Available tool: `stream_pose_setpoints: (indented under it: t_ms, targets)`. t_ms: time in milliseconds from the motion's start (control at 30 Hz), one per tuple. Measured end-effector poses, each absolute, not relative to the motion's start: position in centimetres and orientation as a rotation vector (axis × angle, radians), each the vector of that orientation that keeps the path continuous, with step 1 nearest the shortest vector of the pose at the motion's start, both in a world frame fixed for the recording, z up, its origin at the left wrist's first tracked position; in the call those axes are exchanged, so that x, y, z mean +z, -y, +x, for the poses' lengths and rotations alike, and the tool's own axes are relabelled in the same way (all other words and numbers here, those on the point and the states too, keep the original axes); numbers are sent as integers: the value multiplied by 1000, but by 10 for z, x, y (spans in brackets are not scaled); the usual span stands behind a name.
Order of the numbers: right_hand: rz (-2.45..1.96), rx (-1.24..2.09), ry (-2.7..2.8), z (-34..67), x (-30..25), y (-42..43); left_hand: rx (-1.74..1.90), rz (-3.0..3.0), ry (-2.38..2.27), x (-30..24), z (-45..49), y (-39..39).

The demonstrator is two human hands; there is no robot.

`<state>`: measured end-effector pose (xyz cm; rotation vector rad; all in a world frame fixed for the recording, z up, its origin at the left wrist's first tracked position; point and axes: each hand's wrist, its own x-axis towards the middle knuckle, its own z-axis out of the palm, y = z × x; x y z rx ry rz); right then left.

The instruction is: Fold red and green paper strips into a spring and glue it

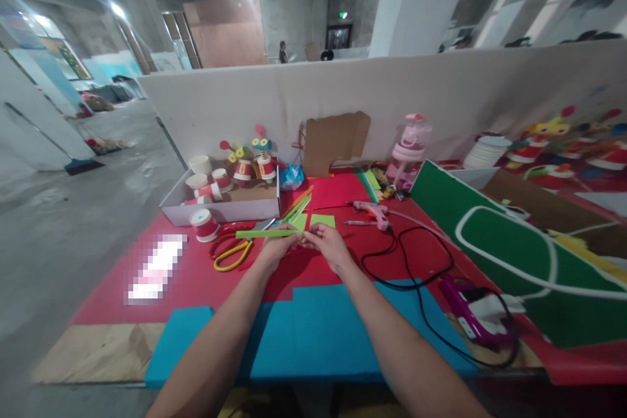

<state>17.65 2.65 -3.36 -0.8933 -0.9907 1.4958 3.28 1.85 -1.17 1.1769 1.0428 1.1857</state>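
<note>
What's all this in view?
Strip: one, light green, held centrally
Scissors: at least one, yellow-handled, left of centre
Box: one, white, back left
Cups: several, red and white, in and before box
Cup figures: two, multicoloured, in box; others far right
Glue gun: one, pink, centre-right
Bottle: one, pink, back
Board: one, green, right
Power strip: one, purple, front right
Flat pieces: several, blue, front
Tabletop: one, red, beneath
Person: one clearly, dark clothing, background
Left hand: one, bare, holding strip
Right hand: one, bare, at strip's end

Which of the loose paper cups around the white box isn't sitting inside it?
The red-and-white cup on the red tabletop, in front of the box, nearest the left hand; the other loose cups are inside.
</note>
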Motion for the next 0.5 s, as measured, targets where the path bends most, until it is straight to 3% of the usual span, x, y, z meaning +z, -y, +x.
stream_pose_setpoints:
  t_ms: [500]
  targets:
    - [-849,1500,839,171,-32,-24,1148,1243,-967,-19,28,-27]
